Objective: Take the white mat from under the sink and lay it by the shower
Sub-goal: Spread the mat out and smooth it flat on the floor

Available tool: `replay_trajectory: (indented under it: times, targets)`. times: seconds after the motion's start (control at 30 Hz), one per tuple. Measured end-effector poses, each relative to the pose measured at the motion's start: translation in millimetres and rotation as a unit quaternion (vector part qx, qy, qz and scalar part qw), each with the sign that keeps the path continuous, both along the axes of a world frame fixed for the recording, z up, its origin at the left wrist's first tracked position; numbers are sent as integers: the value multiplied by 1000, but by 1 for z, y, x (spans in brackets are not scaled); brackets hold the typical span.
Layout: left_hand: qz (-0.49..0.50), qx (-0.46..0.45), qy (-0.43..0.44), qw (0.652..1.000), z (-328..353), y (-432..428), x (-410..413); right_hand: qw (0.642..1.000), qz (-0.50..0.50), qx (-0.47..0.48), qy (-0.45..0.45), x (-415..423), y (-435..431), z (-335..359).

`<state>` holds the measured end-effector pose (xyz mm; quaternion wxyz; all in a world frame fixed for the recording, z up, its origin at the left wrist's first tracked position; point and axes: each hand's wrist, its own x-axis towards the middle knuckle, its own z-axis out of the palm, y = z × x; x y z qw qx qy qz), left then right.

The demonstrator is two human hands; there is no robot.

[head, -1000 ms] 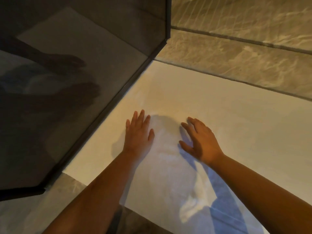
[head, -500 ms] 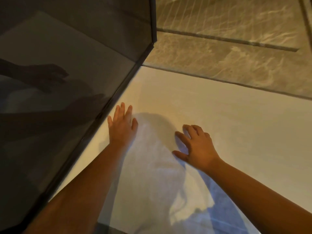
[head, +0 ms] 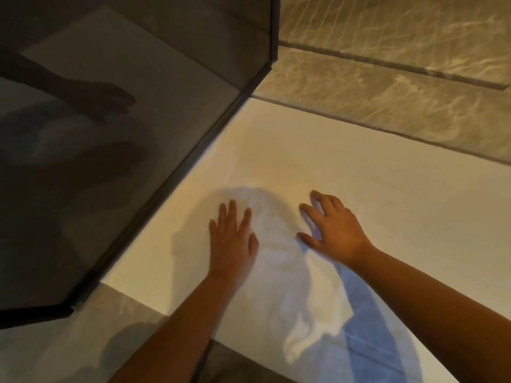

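A white mat [head: 345,167] lies spread flat on the stone floor [head: 401,78], one long edge right against the dark glass shower screen [head: 110,161]. Near that screen, a person's left hand [head: 231,241] presses palm-down on the mat, fingers straight and open. The right hand [head: 331,228], farther from the screen, rests on the mat with fingers spread and slightly arched, gripping nothing.

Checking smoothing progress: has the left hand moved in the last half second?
Yes. The left hand slid right, away from the dark shower frame.
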<state>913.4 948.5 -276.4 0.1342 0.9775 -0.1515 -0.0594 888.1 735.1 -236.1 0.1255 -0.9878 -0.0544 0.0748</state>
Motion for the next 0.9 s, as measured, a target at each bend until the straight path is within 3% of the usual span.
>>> replay_trajectory:
  times: [0.17, 0.47, 0.9]
  targets:
    - [-64, 13, 20, 998, 3, -45, -46, 999, 35, -22, 27, -42, -20, 0]
    - [-202, 16, 42, 978, 3, -93, -106, 994, -6, -48, 101, -118, -67, -2]
    - [-273, 90, 49, 957, 8, -158, -113, 975, -134, -54, 170, -208, -153, 5]
